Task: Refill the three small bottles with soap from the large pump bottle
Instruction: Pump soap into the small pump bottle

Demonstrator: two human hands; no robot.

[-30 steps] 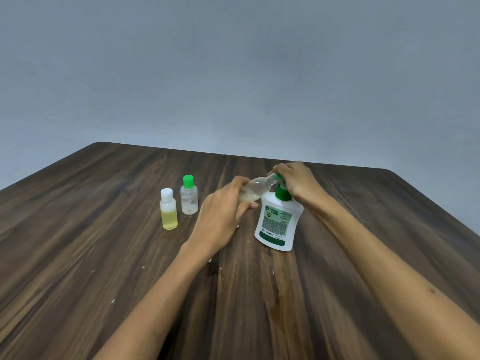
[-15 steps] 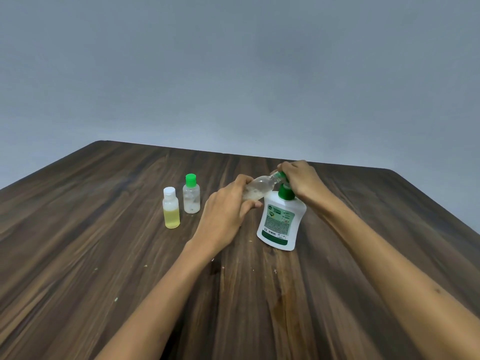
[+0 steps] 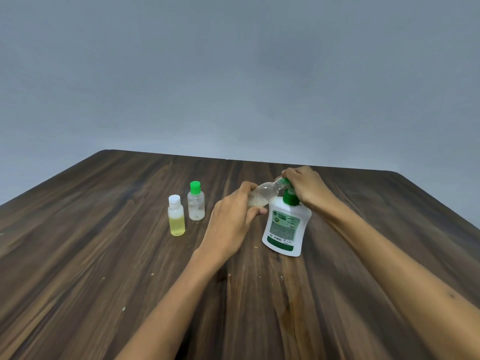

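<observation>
A white pump bottle [image 3: 285,227] with a green pump head stands on the wooden table [image 3: 104,255]. My right hand [image 3: 305,187] rests on top of the pump head and covers it. My left hand [image 3: 231,219] grips a small clear bottle [image 3: 262,194], tilted with its open neck up against the pump's spout; pale soap lies in its lower part. Left of my hands stand two capped small bottles: one with a white cap and yellow liquid [image 3: 176,216], one with a green cap and a little pale soap [image 3: 196,205].
The table's far edge [image 3: 259,159] runs in front of a plain grey wall. Small crumbs or specks dot the wood near my forearms.
The view has shifted slightly. Both hands stay at the pump head with the tilted small bottle; the right hand sits a little higher than a second ago.
</observation>
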